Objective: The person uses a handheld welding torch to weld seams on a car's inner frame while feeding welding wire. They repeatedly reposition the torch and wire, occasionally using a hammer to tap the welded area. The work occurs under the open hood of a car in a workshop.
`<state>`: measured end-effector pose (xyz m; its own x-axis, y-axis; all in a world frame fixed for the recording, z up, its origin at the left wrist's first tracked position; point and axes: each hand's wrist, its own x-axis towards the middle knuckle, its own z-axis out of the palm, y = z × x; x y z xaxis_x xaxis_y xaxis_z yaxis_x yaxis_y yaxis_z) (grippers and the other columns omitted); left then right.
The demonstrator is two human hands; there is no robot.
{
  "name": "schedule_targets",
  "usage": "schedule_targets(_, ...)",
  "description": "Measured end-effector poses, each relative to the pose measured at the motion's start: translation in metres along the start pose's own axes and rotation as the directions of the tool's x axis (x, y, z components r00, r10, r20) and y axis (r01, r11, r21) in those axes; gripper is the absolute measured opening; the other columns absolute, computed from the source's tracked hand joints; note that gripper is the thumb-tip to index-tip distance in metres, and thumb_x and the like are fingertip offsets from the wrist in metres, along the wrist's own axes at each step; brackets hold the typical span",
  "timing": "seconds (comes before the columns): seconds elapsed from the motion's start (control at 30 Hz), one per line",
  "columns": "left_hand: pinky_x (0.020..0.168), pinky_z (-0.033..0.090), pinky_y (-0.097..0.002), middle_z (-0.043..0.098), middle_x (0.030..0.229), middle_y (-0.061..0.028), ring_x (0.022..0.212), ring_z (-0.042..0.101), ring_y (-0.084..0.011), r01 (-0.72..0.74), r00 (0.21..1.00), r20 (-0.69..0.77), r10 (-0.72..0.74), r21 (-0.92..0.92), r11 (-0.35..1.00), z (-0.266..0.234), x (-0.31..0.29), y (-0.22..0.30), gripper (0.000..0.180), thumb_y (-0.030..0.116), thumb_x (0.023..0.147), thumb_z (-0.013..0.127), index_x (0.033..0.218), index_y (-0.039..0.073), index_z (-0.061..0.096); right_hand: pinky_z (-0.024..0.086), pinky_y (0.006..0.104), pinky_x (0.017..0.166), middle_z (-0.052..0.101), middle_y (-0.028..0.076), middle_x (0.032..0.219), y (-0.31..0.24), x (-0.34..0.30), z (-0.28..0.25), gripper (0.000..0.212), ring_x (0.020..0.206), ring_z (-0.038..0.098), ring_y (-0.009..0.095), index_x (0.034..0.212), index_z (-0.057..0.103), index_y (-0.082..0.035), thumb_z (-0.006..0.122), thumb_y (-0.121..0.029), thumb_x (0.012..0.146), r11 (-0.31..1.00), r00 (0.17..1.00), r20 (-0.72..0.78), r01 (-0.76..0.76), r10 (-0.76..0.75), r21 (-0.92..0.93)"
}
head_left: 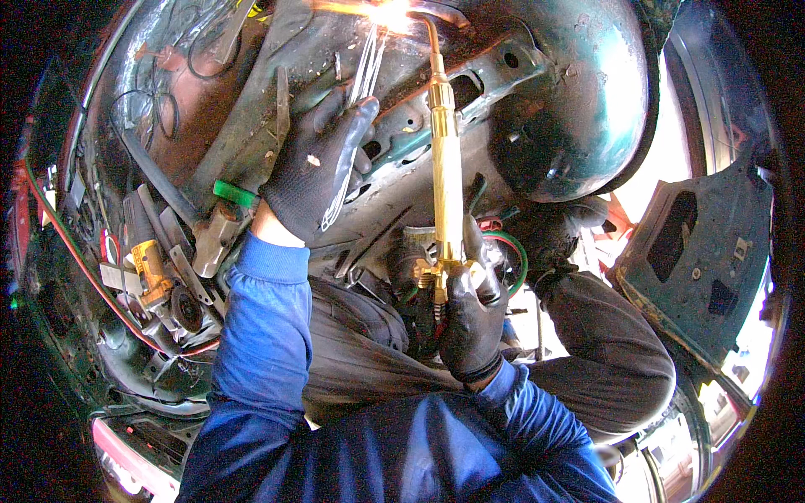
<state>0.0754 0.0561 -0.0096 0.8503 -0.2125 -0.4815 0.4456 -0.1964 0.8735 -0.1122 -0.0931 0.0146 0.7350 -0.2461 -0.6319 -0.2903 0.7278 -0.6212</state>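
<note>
Glossy brass torch, seemingly scuffed painted metal panel

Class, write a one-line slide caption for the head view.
Right hand aims a brass torch; left hand feeds thin rods.

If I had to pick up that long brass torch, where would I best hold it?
Probably at the lower valve end of the brass torch, where the right hand grips it now, coming from below. The long straight body leads up to a bent tip with a bright flame, so the bottom is farthest from the heat. The left hand holds thin filler rods.
</note>
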Motion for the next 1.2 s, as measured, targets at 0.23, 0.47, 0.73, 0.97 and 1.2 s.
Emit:
schedule_targets(0.23, 0.050, 0.047, -0.0250, 0.067, 0.086, 0.0017, 0.062, 0.061, -0.0070, 0.005, 1.000, -0.010, -0.005, -0.012, 1.000, 0.0018, 0.0015, -0.0003, 0.038, 0.043, 0.103, 0.067, 0.123, 0.011, 0.069, 0.061, 0.0356, 0.097, 0.067, 0.011, 0.135, -0.0014, -0.0012, 0.0013, 0.060, 0.108, 0.070, 0.017, 0.161, 0.043, -0.003, 0.060, 0.000, 0.103, 1.000, 1.000, -0.023, -0.010, 0.010, -0.005)
schedule_targets(0.47, 0.050, 0.045, -0.0242, 0.066, 0.077, 0.0011, 0.059, 0.059, -0.0072, 0.049, 0.998, -0.048, -0.050, -0.019, 0.999, 0.0054, -0.0008, 0.0036, 0.039, 0.047, 0.103, 0.066, 0.115, 0.010, 0.071, 0.059, 0.0324, 0.095, 0.067, 0.010, 0.136, 0.0002, -0.0009, -0.0054, 0.060, 0.108, 0.069, 0.015, 0.161, 0.044, -0.003, 0.058, -0.002, 0.102, 0.991, 0.999, -0.026, -0.025, 0.022, -0.130)
schedule_targets(0.73, 0.046, 0.043, -0.0253, 0.063, 0.067, 0.0002, 0.051, 0.056, -0.0089, 0.010, 0.998, -0.059, -0.009, 0.006, 1.000, 0.0078, 0.0003, 0.0068, 0.040, 0.050, 0.102, 0.066, 0.104, 0.010, 0.070, 0.059, 0.0318, 0.094, 0.067, 0.010, 0.135, 0.0006, -0.0006, -0.0030, 0.061, 0.107, 0.068, 0.015, 0.161, 0.043, -0.003, 0.060, -0.002, 0.103, 0.998, 1.000, -0.002, 0.024, -0.024, -0.062)
schedule_targets(0.97, 0.046, 0.043, -0.0252, 0.063, 0.067, 0.0000, 0.051, 0.057, -0.0091, 0.056, 0.997, -0.052, -0.057, -0.024, 0.998, 0.0067, 0.0015, 0.0055, 0.040, 0.051, 0.102, 0.066, 0.104, 0.011, 0.069, 0.058, 0.0317, 0.091, 0.068, 0.009, 0.133, 0.0001, -0.0002, -0.0057, 0.059, 0.105, 0.068, 0.015, 0.162, 0.042, -0.003, 0.058, -0.006, 0.105, 0.977, 0.999, -0.013, 0.031, -0.035, -0.209)
schedule_targets(1.2, 0.048, 0.044, -0.0255, 0.063, 0.067, -0.0005, 0.052, 0.057, -0.0091, 0.035, 0.996, -0.077, -0.034, 0.007, 0.999, 0.0077, 0.0014, 0.0056, 0.041, 0.051, 0.101, 0.066, 0.104, 0.010, 0.069, 0.059, 0.0334, 0.087, 0.071, 0.011, 0.124, -0.0010, 0.0002, 0.0020, 0.056, 0.100, 0.070, 0.015, 0.162, 0.041, -0.003, 0.056, -0.017, 0.110, 0.978, 0.998, -0.024, 0.044, -0.050, -0.203)
